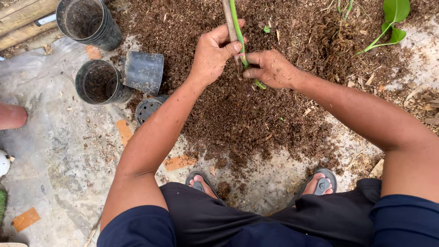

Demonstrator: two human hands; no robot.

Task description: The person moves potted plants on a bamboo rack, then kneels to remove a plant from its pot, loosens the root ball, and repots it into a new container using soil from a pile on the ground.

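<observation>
**Two hands close on a green stem over the potting mix**

A slim green plant stem stands upright beside a brown wooden stake, both rising out of the top edge of the view, their lower ends at the surface of a broad heap of brown fibrous potting mix. The left hand is clenched around stake and stem together, thumb pressed across them. The right hand pinches the foot of the stem between thumb and fingertips, just where it meets the mix; whether roots are attached there is hidden by the fingers.

The stem looks light, soft and easily bruised or snapped, so a gentle hold low down near its base, with the stiff stake taking the strain higher up, seems the safe way to handle it. The loose mix probably gives little support.

To the left of the heap, on grey ground covered with plastic sheet, lie black plastic nursery pots: a nested stack upright, one pot upright with some mix inside, one on its side, another tipped bottom-out. Another seedling with broad green leaves lies at the upper right. The person's feet in sandals flank the near edge of the heap.
</observation>
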